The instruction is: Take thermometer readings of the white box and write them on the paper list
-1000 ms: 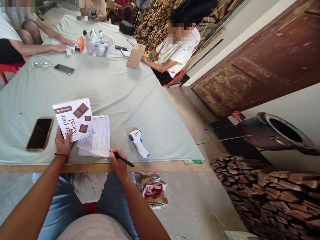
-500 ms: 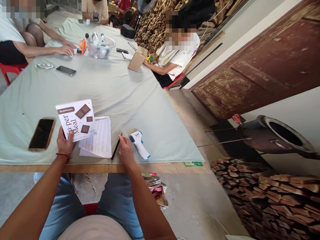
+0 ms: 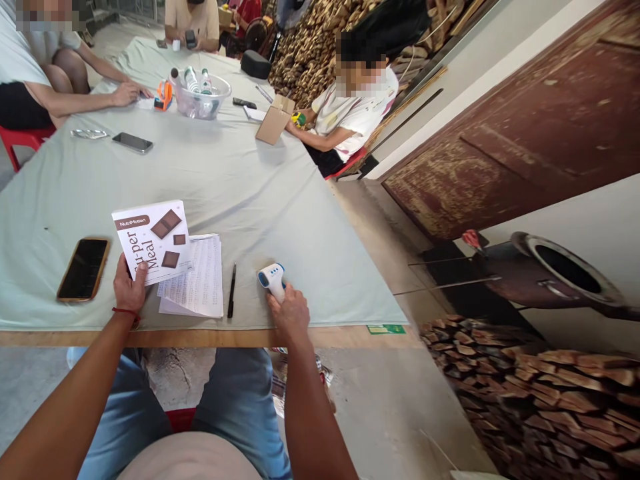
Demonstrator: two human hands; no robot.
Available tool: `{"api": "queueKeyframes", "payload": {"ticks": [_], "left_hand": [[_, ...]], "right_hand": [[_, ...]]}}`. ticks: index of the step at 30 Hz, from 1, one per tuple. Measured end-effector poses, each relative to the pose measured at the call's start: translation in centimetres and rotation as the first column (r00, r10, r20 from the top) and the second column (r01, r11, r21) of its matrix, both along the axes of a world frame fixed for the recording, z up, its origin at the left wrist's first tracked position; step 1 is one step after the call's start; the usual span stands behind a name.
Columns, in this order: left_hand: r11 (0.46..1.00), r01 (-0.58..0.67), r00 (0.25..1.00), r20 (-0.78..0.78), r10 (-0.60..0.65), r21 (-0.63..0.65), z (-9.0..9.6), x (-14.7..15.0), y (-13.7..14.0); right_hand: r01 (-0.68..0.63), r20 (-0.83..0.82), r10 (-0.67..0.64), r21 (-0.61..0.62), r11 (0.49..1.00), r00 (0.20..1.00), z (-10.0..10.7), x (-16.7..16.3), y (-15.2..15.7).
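Observation:
My left hand [image 3: 131, 283] grips the lower left corner of a white NutriMotion box [image 3: 159, 243] printed with brown chocolate squares, thumb on its front. Partly under the box lie handwritten paper sheets [image 3: 200, 283]. A black pen [image 3: 233, 290] rests on the cloth just right of the sheets. Farther right, my right hand [image 3: 291, 312] is wrapped round the handle of a white and blue infrared thermometer [image 3: 273, 277], whose head with blue buttons points away from me. Left of the box lies a phone in an orange-brown case [image 3: 84, 269].
The cloth-covered table [image 3: 280, 207] also bears another phone [image 3: 133, 142], a plastic basket of bottles [image 3: 203, 97], an orange tape dispenser [image 3: 163, 95] and a cardboard box [image 3: 274, 120]. Co-workers sit round the far sides. Stacked firewood [image 3: 565, 400] lies on the floor at right.
My right hand has let go of the pen, moved right and closed on the thermometer's handle. The pen now lies on the cloth, more upright in view. My left hand keeps the box in place.

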State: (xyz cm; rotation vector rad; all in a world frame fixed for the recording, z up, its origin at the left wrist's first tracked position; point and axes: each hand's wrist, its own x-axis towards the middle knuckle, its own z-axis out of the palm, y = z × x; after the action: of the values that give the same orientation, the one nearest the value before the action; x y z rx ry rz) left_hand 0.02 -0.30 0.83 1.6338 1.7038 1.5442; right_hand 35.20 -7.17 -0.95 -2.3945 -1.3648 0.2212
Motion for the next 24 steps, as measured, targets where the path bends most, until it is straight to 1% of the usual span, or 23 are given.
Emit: {"api": "queueKeyframes", "payload": {"ticks": [1,2,3,4,5,6,7,8,9,10,11,12,13,14,17,22,24], "left_hand": [[1.0,-0.001,1.0,-0.002,0.001,-0.001,0.0,0.0,0.0],[1.0,0.0,1.0,-0.002,0.0,-0.002,0.0,0.0,0.0],[1.0,0.0,1.0,0.0,0.0,-0.002,0.0,0.0,0.0],[1.0,0.0,1.0,0.002,0.0,-0.002,0.0,0.0,0.0],[1.0,-0.001,1.0,0.004,0.001,-0.002,-0.1,0.0,0.0],[1.0,0.0,1.0,0.006,0.0,-0.003,-0.1,-0.1,0.0],[1.0,0.001,1.0,0.007,-0.001,-0.004,-0.2,-0.1,0.0],[1.0,0.0,1.0,0.007,0.0,-0.004,-0.2,-0.1,0.0],[1.0,-0.003,1.0,0.008,0.003,-0.005,-0.3,-0.1,0.0],[1.0,-0.006,1.0,0.009,0.006,-0.007,-0.4,-0.2,0.1],[1.0,-0.009,1.0,0.01,0.009,-0.009,-0.4,-0.2,0.1],[1.0,-0.013,1.0,0.012,0.013,-0.011,-0.5,-0.2,0.1],[1.0,-0.016,1.0,0.013,0.016,-0.015,-0.5,-0.2,0.1],[1.0,-0.017,1.0,0.016,0.017,-0.017,-0.5,-0.2,0.1],[1.0,-0.011,1.0,0.017,0.011,-0.023,-0.4,-0.2,0.1],[0.999,-0.015,0.999,0.03,0.016,-0.035,-0.2,-0.1,0.0],[0.999,-0.011,0.999,0.042,0.013,-0.038,-0.2,0.0,0.0]], "right_hand": [[0.0,-0.053,-0.003,-0.064,0.998,0.999,0.5,-0.1,0.1],[0.006,-0.127,-0.018,-0.089,0.996,0.992,1.0,-0.5,0.1],[0.017,-0.226,-0.032,-0.068,0.998,0.974,1.4,-1.2,0.2],[0.038,-0.349,-0.036,-0.002,0.999,0.936,1.9,-2.2,0.2],[0.069,-0.486,-0.017,0.09,0.994,0.874,2.3,-3.5,0.1],[0.097,-0.621,0.05,0.201,0.975,0.782,2.7,-5.0,-0.1],[0.145,-0.728,0.128,0.3,0.943,0.674,3.1,-6.7,-0.3],[0.161,-0.811,0.21,0.348,0.924,0.546,3.5,-8.5,-0.5],[0.131,-0.868,0.287,0.366,0.921,0.406,3.9,-10.3,-0.7],[0.064,-0.899,0.339,0.37,0.927,0.278,4.3,-12.1,-0.9],[-0.008,-0.912,0.366,0.371,0.928,0.185,4.8,-13.8,-1.0],[-0.066,-0.913,0.382,0.376,0.924,0.142,5.2,-15.2,-1.0],[-0.114,-0.906,0.4,0.386,0.915,0.137,5.6,-16.5,-0.8],[-0.149,-0.899,0.412,0.391,0.908,0.151,6.0,-17.5,-0.6],[-0.196,-0.878,0.431,0.394,0.898,0.21,6.3,-19.5,0.4],[-0.224,-0.857,0.419,0.364,0.904,0.299,5.3,-20.4,1.4],[-0.232,-0.845,0.436,0.377,0.897,0.309,4.8,-20.5,1.4]]}}
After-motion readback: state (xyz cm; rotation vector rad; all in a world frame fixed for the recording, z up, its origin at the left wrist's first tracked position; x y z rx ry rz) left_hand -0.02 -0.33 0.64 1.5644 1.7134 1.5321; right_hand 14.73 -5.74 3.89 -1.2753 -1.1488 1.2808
